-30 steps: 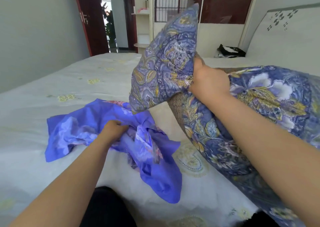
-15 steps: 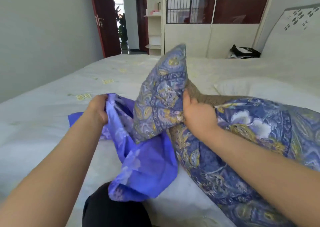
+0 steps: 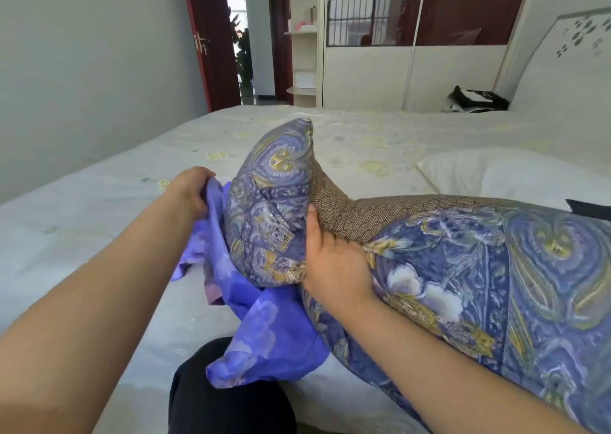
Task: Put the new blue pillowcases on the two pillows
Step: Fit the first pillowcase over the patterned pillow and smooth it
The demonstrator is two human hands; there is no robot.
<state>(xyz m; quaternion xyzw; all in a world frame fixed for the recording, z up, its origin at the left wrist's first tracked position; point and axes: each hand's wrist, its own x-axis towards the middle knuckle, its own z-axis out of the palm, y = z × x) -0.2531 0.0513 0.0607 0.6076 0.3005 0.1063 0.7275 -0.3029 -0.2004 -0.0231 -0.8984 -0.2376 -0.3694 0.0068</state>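
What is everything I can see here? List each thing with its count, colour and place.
patterned pillow: one, blue and yellow paisley, lying across the bed at right
blue pillowcase: one, bright blue, crumpled under the pillow's raised end
white pillow: one, by the headboard
bed: one, pale floral sheet
black bag: one, far right
wardrobe: cream, back wall
left hand: grips the pillowcase
right hand: holds the pillow's end
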